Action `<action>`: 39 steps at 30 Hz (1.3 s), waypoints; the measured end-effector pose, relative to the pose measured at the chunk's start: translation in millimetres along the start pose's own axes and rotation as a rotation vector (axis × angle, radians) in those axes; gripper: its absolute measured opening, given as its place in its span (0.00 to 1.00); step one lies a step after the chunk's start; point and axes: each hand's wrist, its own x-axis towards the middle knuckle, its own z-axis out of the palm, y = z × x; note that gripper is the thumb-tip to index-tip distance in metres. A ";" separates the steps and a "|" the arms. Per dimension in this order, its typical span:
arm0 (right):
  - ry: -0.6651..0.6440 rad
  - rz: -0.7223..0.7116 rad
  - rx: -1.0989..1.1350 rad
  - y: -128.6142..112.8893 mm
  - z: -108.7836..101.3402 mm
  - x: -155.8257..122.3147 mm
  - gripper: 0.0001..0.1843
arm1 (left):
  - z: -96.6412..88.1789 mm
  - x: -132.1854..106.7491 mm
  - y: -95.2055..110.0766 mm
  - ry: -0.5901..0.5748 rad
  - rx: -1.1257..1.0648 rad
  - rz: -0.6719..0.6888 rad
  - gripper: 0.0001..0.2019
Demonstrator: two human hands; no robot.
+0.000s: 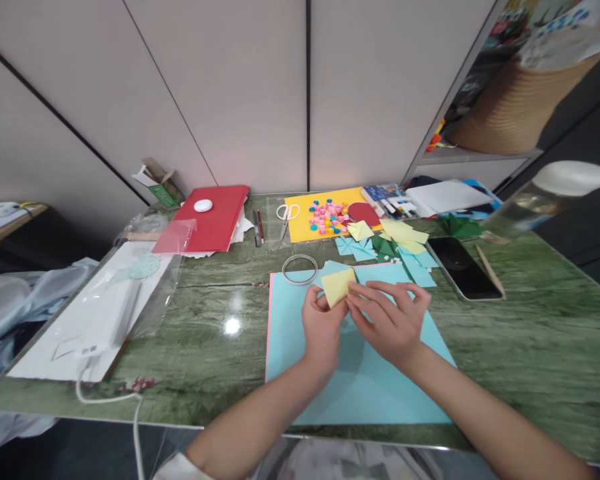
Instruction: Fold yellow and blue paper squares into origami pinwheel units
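**Both hands on a small yellow paper over a blue sheet**

Fingers (356, 308) of the right hand (390, 323) closed on the right edge of the yellow paper (337, 287), thumb under, fingertips on top; left hand (321, 327) pinches the same paper at its lower left corner, fingers curled shut against it; the paper is held tilted just above the counter, between the two hands.

Under the hands, a large light blue sheet (360, 380) lies flat on the green counter (205, 333), its near edge reaching the counter's front; a pink edge shows along its left side.

Just beyond the paper, a clear tape ring (300, 269) lies flat; to the right, folded blue, green and yellow paper shapes (390, 248) in a loose cluster; near them a black phone (464, 268), screen up, with a wooden stick (490, 270) just beside it.

Farther back: a yellow sheet (300, 230) bearing small pink and blue pieces (327, 217); white-handled scissors (287, 217); two pens (258, 228); a red folder (213, 217) with a white round object on it.

Far left, a white board in clear plastic (95, 313); a white cable (110, 399) hangs off the front edge.
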 end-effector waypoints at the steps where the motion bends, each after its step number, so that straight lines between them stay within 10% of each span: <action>1: 0.004 -0.005 -0.002 0.7 0.5 -0.5 0.07 | 0.1 -0.8 0.4 -0.016 -0.039 -0.024 0.15; 12: 0.042 -0.120 -0.039 7.6 7.4 -6.2 0.09 | 3.0 -0.2 5.3 0.043 -0.439 -0.416 0.08; 39: 0.112 0.077 0.056 -2.0 13.5 -7.5 0.07 | 1.4 -5.2 0.1 0.002 -0.380 -0.227 0.10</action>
